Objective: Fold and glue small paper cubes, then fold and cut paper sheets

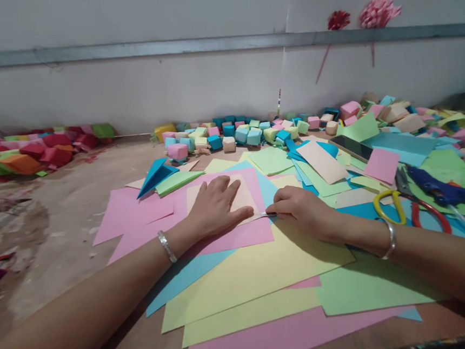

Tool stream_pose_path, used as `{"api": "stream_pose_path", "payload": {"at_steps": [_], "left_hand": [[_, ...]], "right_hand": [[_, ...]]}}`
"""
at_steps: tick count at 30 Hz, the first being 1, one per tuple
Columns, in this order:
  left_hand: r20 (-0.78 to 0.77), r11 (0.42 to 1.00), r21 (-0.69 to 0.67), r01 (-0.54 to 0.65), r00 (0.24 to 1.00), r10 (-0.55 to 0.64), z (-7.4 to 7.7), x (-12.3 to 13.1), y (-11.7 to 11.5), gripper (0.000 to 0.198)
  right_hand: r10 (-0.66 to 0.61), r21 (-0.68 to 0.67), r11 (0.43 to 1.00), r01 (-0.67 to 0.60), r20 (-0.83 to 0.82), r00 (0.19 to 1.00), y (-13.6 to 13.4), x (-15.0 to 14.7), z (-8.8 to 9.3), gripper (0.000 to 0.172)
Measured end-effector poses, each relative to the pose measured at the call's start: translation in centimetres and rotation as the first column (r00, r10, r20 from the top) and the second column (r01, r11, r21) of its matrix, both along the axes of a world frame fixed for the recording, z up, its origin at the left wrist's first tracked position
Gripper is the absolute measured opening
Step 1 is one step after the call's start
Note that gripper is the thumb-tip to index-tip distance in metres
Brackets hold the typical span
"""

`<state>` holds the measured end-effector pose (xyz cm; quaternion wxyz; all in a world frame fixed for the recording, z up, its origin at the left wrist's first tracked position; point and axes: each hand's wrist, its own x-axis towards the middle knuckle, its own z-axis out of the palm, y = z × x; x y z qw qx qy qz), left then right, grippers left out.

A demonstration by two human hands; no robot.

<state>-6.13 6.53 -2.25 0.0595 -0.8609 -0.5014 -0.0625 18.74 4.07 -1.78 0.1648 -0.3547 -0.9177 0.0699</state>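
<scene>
My left hand (219, 207) lies flat, fingers spread, on a cream paper square (242, 191) that rests on a pink sheet (258, 236). Just right of its thumb, my right hand (301, 210) is closed on a small, thin tool (267, 214) with a metallic tip and a dark part. The tip is at the cream paper's right edge; the rest is hidden in the fingers. Under and around both hands lie overlapping sheets, among them a yellow one (257, 267) and a green one (372, 287). A folded blue paper (156, 176) stands beyond my left wrist.
Folded paper cubes (228, 143) line the wall, with more at the left (55, 156). On the right are yellow-and-red-handled scissors (398, 206), a blue-handled tool (445, 191) and a dark phone (351, 148). Two paper flowers (379, 12) hang on a metal rail (205, 45).
</scene>
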Motion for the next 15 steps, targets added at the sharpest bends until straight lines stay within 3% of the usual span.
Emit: {"api": "stream_pose_path", "payload": {"at_steps": [10, 15], "left_hand": [[0.000, 0.998, -0.048, -0.035, 0.999, 0.035, -0.2, 0.1, 0.0, 0.077], [-0.001, 0.998, -0.052, -0.041, 0.999, 0.041, -0.1, 0.2, 0.0, 0.077]], "right_hand": [[-0.074, -0.084, 0.993, 0.081, 0.078, 0.994, -0.8, -0.6, 0.8, 0.022], [-0.112, -0.076, 0.989, 0.130, 0.203, 0.973, -1.5, -0.9, 1.2, 0.023]]}}
